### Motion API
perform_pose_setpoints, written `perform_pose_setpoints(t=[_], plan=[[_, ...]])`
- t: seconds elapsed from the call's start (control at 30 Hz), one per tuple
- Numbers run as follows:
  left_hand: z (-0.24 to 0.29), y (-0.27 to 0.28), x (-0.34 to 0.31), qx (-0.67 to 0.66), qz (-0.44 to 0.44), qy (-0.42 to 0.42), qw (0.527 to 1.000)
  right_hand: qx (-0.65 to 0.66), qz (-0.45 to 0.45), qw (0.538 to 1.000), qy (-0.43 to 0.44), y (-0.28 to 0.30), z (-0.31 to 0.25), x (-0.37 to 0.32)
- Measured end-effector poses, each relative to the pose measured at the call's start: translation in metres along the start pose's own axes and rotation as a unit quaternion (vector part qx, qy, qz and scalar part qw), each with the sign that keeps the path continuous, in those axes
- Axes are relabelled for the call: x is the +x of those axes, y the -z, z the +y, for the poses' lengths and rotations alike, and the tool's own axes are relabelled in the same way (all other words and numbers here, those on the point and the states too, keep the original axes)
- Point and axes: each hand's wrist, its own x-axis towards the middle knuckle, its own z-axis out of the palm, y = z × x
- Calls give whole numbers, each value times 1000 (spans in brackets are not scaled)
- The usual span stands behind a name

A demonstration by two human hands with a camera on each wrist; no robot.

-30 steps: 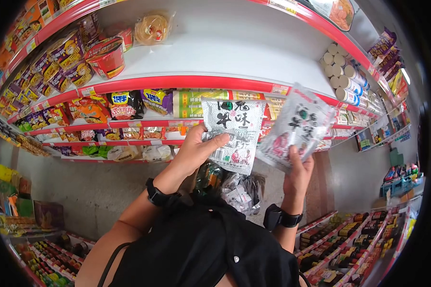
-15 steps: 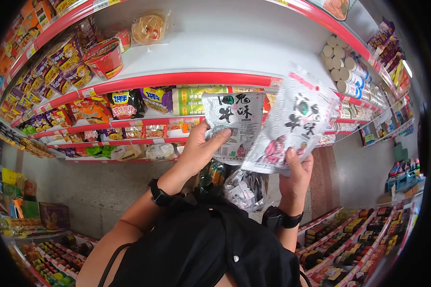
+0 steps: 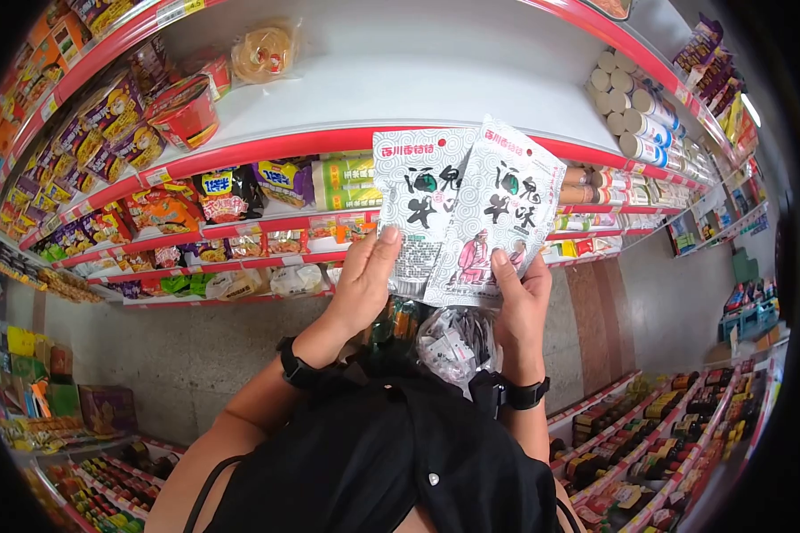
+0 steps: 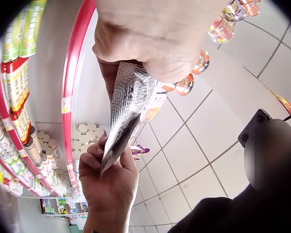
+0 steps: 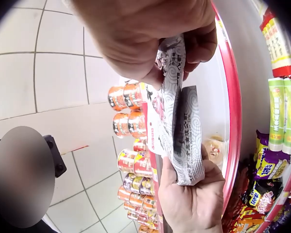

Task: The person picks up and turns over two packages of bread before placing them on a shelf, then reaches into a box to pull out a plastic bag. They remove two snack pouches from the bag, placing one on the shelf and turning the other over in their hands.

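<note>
Two silver-white printed packets are held up side by side in the head view. My left hand (image 3: pixel 362 282) pinches the lower left edge of the left packet (image 3: pixel 411 201), thumb on its face. The right packet (image 3: pixel 498 209) overlaps it in front, tilted to the right, and my right hand (image 3: pixel 523 306) grips its lower right corner with the thumb on the print. In the left wrist view the packets (image 4: pixel 122 104) are seen edge-on between both hands. The right wrist view shows a narrow gap between the packets (image 5: pixel 190 145).
Ahead are shelves with a red edge (image 3: pixel 311 145), red cup noodles (image 3: pixel 185 114), a clear-wrapped round item (image 3: pixel 265 53) and white rolls (image 3: pixel 644 124). Below the packets is a clear bag (image 3: pixel 453 346) of packets. Bottle shelves (image 3: pixel 658 444) stand at the lower right.
The right packet has moved left and now overlaps the left packet. The left packet is slightly higher, with its top strip showing. Both hands still grip their packets.
</note>
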Motion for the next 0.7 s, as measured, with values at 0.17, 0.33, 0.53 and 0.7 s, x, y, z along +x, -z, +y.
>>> perform_pose_setpoints(t=[0.17, 0.33, 0.53, 0.7], plan=[[-1, 4, 0, 3, -16, -14, 1000, -36, 33, 998, 26, 8, -4, -1], [-6, 10, -1, 16, -27, -16, 999, -38, 41, 998, 25, 13, -9, -3], [0, 10, -4, 0, -2, -21, 1000, -48, 61, 995, 58, 21, -17, -5], [-3, 11, -2, -12, 6, -18, 1000, 22, 23, 997, 77, 17, -27, -12]])
